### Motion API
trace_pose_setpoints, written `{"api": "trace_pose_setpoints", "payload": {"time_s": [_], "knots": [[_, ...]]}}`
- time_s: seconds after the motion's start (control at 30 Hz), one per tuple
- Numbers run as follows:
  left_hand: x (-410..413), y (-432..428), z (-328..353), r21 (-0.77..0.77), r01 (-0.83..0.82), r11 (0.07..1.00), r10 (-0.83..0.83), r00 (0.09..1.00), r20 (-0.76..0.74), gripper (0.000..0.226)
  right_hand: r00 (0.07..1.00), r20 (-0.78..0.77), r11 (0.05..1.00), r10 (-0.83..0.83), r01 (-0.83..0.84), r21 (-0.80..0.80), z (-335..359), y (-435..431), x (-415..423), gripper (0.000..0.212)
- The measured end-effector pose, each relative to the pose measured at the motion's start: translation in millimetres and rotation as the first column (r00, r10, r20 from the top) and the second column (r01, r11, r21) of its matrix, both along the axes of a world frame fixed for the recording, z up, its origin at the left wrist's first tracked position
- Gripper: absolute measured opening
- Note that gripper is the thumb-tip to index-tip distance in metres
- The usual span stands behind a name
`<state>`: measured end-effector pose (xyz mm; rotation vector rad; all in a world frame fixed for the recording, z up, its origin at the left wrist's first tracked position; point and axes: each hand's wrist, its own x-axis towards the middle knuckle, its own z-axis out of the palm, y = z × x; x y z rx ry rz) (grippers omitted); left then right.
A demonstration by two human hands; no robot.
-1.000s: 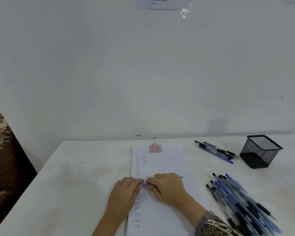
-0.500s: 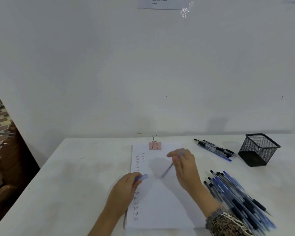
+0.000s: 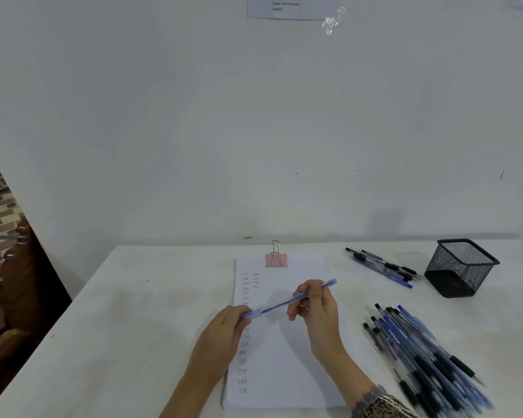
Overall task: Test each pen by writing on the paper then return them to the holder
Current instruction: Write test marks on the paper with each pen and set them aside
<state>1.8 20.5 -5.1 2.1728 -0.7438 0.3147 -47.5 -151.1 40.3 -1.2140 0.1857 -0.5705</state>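
Observation:
A blue pen (image 3: 284,302) hangs slanted over the white paper (image 3: 284,372), pinched at its upper half by my right hand (image 3: 317,315). Its tip points down-left at a translucent blue cap (image 3: 251,314), which my left hand (image 3: 224,330) pinches at its fingertips. Tip and cap mouth meet or nearly meet; I cannot tell which. The paper carries a column of small "Test" words down its left side. The black mesh holder (image 3: 459,273) stands at the far right and looks empty.
A pink binder clip (image 3: 276,259) grips the paper's top edge. Several pens (image 3: 381,267) lie left of the holder. A large pile of blue and black pens (image 3: 420,351) lies right of the paper. The white wall stands just behind the table.
My hands pulled apart over the paper, the right lifting the pen away from the cap. Now the pen's tip is back at the cap in my left hand.

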Motion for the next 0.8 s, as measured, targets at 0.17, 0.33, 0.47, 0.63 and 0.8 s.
{"api": "trace_pose_setpoints", "payload": {"time_s": [0.17,0.33,0.47,0.63,0.8], "knots": [[1.0,-1.1,-2.5,0.015,0.045,0.999,-0.045,0.999,0.018,0.071,0.99,-0.052,0.99,0.128,-0.13,-0.046,-9.0,4.8,-4.3,0.033],[2.0,1.7,-5.6,-0.029,0.055,0.998,-0.05,0.985,0.163,0.059,0.974,-0.085,0.974,0.212,-0.217,-0.057,-17.6,20.7,-4.1,0.034],[5.3,3.1,-3.5,-0.036,0.092,0.995,-0.078,0.957,0.28,0.045,0.964,-0.093,0.962,0.247,-0.256,-0.091,-12.1,25.3,-3.7,0.035],[8.7,5.1,-2.2,0.017,0.045,0.999,-0.048,0.984,0.171,0.054,0.972,-0.137,0.979,0.191,-0.199,-0.051,1.6,-1.6,-13.8,0.012],[9.0,2.2,0.2,0.1,-0.169,0.981,0.17,0.985,-0.003,0.074,0.94,-0.111,0.927,-0.321,0.289,-0.239,22.1,-68.2,-64.1,0.022]]}}
